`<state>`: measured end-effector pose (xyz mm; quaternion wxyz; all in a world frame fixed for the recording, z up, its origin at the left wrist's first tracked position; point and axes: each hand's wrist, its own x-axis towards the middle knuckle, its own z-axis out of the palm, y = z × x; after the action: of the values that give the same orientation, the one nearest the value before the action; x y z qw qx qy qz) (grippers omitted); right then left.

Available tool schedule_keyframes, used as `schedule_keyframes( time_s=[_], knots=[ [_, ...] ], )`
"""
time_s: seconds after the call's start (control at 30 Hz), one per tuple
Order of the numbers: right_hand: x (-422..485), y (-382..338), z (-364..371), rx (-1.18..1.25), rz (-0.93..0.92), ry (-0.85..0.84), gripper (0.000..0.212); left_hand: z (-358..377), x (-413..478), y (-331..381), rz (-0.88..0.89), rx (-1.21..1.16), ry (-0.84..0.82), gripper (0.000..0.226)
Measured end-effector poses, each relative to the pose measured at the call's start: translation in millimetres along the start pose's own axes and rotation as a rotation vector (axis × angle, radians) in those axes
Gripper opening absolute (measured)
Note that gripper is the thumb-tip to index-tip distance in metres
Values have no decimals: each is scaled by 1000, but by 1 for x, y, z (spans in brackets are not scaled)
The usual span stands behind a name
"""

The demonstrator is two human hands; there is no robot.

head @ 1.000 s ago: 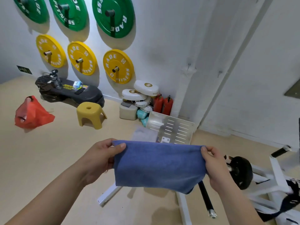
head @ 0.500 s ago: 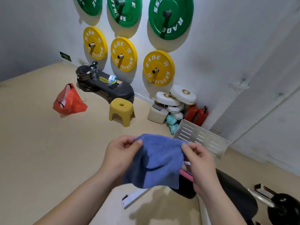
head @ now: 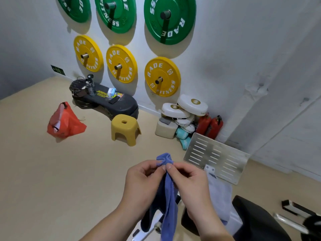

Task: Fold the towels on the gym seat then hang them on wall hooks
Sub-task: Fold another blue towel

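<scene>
Just left of the seat [head: 257,221], I have left hand [head: 144,185] and right hand [head: 189,186] both pinching the towel [head: 169,207] at its top (fingertips meeting); its length hangs straight down between them.

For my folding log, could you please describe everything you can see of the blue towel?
The blue towel is soft, terry-like cloth, doubled into a narrow hanging strip. Its bunched top pokes up above the grip; the rest drapes down between the wrists and leaves the frame. The left hand and right hand each pinch it near the top.
</scene>
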<state>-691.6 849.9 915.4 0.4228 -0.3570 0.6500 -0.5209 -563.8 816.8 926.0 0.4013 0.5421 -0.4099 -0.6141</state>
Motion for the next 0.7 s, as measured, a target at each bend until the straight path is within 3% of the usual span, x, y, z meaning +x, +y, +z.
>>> schedule_keyframes(
  time_s=[0.23, 0.5, 0.63, 0.7],
  knots=[
    [55, 0, -5, 21, 10, 29, 6, 11, 63, 14, -70, -42, -55, 18],
    [94, -5, 25, -95, -135, 125, 28, 14, 126, 34, -92, -43, -217, 13],
    [106, -21, 60, 194, 123, 155, 39, -6, 159, 56, -20, 43, -359, 17],
    [113, -35, 76, 271, 156, 146, 47, -20, 180, 68, 20, 79, -424, 16]
  ],
)
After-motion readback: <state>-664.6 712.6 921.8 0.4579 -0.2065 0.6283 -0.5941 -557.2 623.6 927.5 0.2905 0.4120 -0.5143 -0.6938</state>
